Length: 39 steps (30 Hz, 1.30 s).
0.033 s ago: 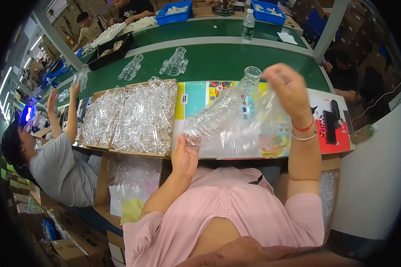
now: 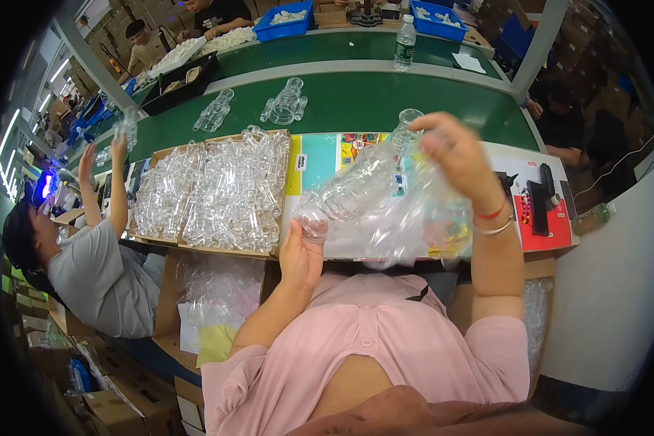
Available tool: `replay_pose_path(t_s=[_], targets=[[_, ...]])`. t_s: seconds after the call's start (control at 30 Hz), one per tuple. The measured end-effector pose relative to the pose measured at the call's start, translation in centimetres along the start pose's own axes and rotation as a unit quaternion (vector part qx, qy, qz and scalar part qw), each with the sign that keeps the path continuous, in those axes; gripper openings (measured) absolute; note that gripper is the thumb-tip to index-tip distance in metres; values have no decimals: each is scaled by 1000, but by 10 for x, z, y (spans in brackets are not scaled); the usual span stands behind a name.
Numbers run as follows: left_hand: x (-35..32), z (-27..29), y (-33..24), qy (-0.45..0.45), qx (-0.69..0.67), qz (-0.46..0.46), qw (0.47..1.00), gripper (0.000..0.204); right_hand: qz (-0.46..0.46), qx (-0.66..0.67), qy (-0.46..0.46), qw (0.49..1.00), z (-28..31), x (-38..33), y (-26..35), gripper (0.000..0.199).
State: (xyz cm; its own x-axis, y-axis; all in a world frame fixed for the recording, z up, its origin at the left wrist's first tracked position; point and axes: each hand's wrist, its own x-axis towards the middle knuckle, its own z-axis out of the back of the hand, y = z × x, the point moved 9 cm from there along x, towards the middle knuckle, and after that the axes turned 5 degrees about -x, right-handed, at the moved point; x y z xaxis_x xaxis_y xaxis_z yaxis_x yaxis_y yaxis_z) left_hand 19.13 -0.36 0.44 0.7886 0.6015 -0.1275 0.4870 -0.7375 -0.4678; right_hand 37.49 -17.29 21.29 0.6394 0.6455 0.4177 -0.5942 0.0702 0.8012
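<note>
My left hand is closed round the base of a long clear ribbed vessel, which slants up and to the right. Its flared round end points away from me. Beside that end, my right hand has its fingers curled, slightly smeared by motion. From it hangs a thin clear plastic bag, blurred, along the vessel's right side. How the fingers grip the film is partly hidden.
A shallow cardboard box full of clear pieces stands to my left. Two similar clear pieces rest on the green bench. A water bottle stands further back. A black phone-like slab lies at right. A co-worker sits at left.
My right hand has moved slightly left and down toward the vessel's flared end, and the plastic bag has swung left. The left hand and vessel have hardly moved.
</note>
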Motion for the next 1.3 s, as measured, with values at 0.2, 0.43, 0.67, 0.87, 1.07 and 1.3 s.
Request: replay_pose_path(t_s=[0.2,0.43,0.67,0.87,1.07,1.3], targets=[[-9,-17,-11,34,58,-66,996,33,72,-89,-15,993,-54,-29,-9,9],[-16,-28,-27,86,135,-95,983,35,-14,-31,-387,921,37,-53,-40,16],[10,7,-33,23,-147,21,989,29,-40,74,-548,832,147,-83,-73,30],[23,-4,-23,44,-151,56,986,32,75,-77,-400,910,151,-98,-25,19],[19,-8,-8,10,-120,59,991,32,58,85,-160,982,60,-79,-18,19],[15,-11,6,27,-83,75,993,38,53,37,13,998,-30,-54,3,34]])
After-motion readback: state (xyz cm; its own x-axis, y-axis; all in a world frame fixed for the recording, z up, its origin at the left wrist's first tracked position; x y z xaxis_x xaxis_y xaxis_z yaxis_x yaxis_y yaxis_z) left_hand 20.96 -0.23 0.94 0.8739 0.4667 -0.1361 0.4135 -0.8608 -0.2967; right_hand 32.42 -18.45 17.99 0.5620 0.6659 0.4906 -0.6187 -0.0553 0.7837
